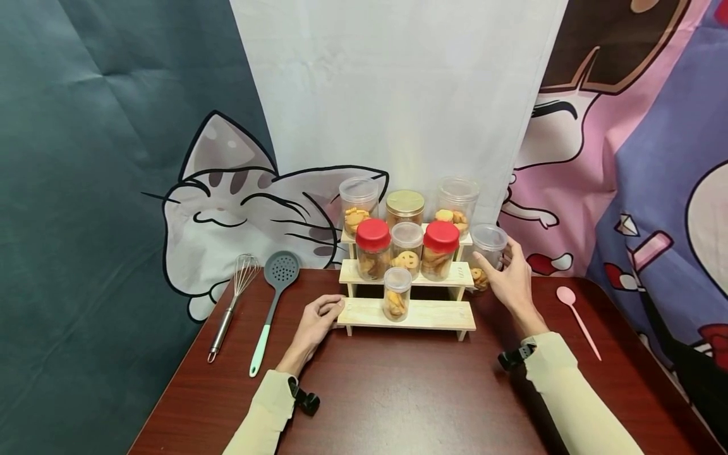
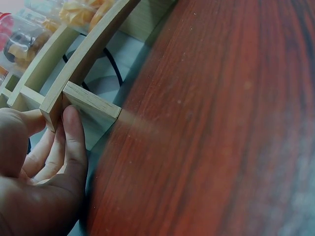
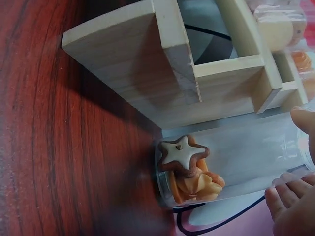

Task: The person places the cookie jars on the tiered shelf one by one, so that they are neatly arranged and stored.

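Note:
A wooden three-tier display rack [image 1: 423, 313] stands on the table, with several cookie jars on its steps. My left hand [image 1: 314, 325] pinches the left end of the lowest step, thumb above and fingers below in the left wrist view. To the right of the rack, my right hand [image 1: 512, 284] grips a clear-lidded jar [image 1: 489, 239] near its top. A star-shaped cookie [image 3: 181, 153] and other cookies lie in that jar's bottom, low beside the rack; whether the base touches the table I cannot tell. One small clear jar [image 1: 397, 297] stands on the lowest step.
Red-lidded jars [image 1: 373, 237] flank a clear jar on the middle step. A gold-lidded jar [image 1: 405, 203] stands between two clear jars on top. A whisk [image 1: 232, 309] and slotted skimmer [image 1: 277, 278] lie left, a pink spoon [image 1: 576, 316] right. Printed cloth hangs behind.

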A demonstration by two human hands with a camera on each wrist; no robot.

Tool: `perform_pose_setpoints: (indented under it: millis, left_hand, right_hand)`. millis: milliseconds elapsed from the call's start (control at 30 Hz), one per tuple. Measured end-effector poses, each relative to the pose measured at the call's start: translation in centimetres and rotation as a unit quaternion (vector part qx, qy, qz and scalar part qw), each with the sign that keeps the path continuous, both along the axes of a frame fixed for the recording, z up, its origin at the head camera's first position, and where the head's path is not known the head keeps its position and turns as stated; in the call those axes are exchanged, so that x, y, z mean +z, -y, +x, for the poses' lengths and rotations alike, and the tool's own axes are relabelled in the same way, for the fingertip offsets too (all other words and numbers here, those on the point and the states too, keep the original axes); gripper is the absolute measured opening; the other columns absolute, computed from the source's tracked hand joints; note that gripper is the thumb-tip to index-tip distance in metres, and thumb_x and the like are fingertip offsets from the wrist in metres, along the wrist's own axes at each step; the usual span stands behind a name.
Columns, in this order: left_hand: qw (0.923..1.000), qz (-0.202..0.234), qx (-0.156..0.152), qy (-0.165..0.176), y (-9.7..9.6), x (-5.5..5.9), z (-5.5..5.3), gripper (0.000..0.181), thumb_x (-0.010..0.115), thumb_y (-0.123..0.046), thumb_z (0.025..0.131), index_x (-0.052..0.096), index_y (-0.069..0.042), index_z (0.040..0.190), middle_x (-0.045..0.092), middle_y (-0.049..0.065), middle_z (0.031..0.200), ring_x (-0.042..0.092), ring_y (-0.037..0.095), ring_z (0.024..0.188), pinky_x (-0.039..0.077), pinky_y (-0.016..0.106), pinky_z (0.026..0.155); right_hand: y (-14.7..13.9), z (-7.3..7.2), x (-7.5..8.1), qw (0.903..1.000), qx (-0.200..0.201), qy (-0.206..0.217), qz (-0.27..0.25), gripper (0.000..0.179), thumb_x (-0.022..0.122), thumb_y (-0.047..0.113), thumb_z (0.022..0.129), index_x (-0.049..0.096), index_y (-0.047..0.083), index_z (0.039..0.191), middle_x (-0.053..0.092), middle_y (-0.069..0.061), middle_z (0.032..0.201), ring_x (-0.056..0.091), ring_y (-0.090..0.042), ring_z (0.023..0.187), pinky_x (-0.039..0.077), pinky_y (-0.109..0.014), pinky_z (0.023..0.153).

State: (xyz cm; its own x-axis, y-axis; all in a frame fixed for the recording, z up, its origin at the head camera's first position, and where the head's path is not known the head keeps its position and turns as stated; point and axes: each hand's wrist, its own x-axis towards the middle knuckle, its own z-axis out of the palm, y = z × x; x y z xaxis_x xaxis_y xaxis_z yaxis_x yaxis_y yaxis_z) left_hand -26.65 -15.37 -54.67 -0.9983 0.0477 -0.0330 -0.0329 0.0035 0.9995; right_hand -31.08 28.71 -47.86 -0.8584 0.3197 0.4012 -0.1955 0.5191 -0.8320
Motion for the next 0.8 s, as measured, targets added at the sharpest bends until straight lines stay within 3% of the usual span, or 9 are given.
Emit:
perform_pose_setpoints:
  millis: [133, 367, 500, 800]
  left_hand:
    - [1.0, -0.003, 0.0, 0.003, 0.0, 0.0, 0.0, 0.038, 0.073, -0.022, 0.106, 0.07, -0.001, 0.137, 0.079, 0.014, 0.115, 0.073, 0.009, 0.087, 0.061, 0.023, 0.073]
    - [1.0, -0.003, -0.001, -0.003, 0.0, 0.2, 0.0, 0.039, 0.073, -0.023, 0.106, 0.07, 0.0, 0.137, 0.08, 0.014, 0.114, 0.072, 0.01, 0.086, 0.061, 0.022, 0.072]
    - [1.0, -0.008, 0.0, 0.0, 0.0, 0.2, 0.0, 0.039, 0.073, -0.023, 0.106, 0.069, 0.0, 0.138, 0.079, 0.014, 0.114, 0.072, 0.01, 0.087, 0.061, 0.022, 0.073]
    - [1.0, -0.005, -0.002, 0.0, 0.1, 0.1, 0.0, 0.039, 0.073, -0.021, 0.106, 0.069, -0.001, 0.138, 0.079, 0.014, 0.114, 0.072, 0.011, 0.087, 0.062, 0.023, 0.073]
  right_hand:
    - [0.0, 1.0, 0.3, 0.9998, -0.002, -0.017, -0.013, 0.081, 0.088, 0.035, 0.092, 0.05, 0.016, 0.161, 0.066, -0.016, 0.146, 0.064, -0.032, 0.132, 0.055, -0.045, 0.113]
    - [0.2, 3.0, 1.6, 0.9982, -0.014, -0.058, -0.01, 0.076, 0.092, 0.028, 0.089, 0.057, 0.024, 0.156, 0.072, -0.012, 0.133, 0.066, -0.011, 0.114, 0.052, -0.01, 0.092]
    - [0.1, 4.3, 2.2, 0.9976, -0.016, -0.066, -0.015, 0.074, 0.093, 0.027, 0.088, 0.059, 0.024, 0.154, 0.072, -0.009, 0.131, 0.065, -0.004, 0.108, 0.052, -0.009, 0.087]
    - [-0.2, 6.8, 3.0, 0.9963, -0.007, -0.08, -0.032, 0.072, 0.093, 0.018, 0.087, 0.061, 0.024, 0.152, 0.067, 0.0, 0.136, 0.062, -0.005, 0.113, 0.048, -0.01, 0.094]
